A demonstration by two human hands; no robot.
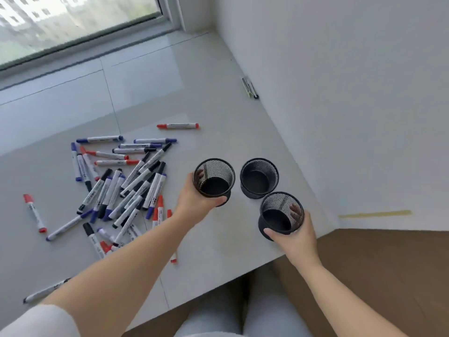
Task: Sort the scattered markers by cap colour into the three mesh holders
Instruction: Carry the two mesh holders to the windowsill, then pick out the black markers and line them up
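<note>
Three empty black mesh holders stand upright at right; red, blue and black capped markers lie scattered at left.

I have one view only — a wide-angle head camera looking forward and steeply down from above the white ledge. It sits close, at arm's reach, facing the window and the corner wall — no second view overlaps.

Open tabletop behind and between pile and holders. Scattered markers crowding left side. Three mesh holders clustered close at right, wall just beyond them.
</note>
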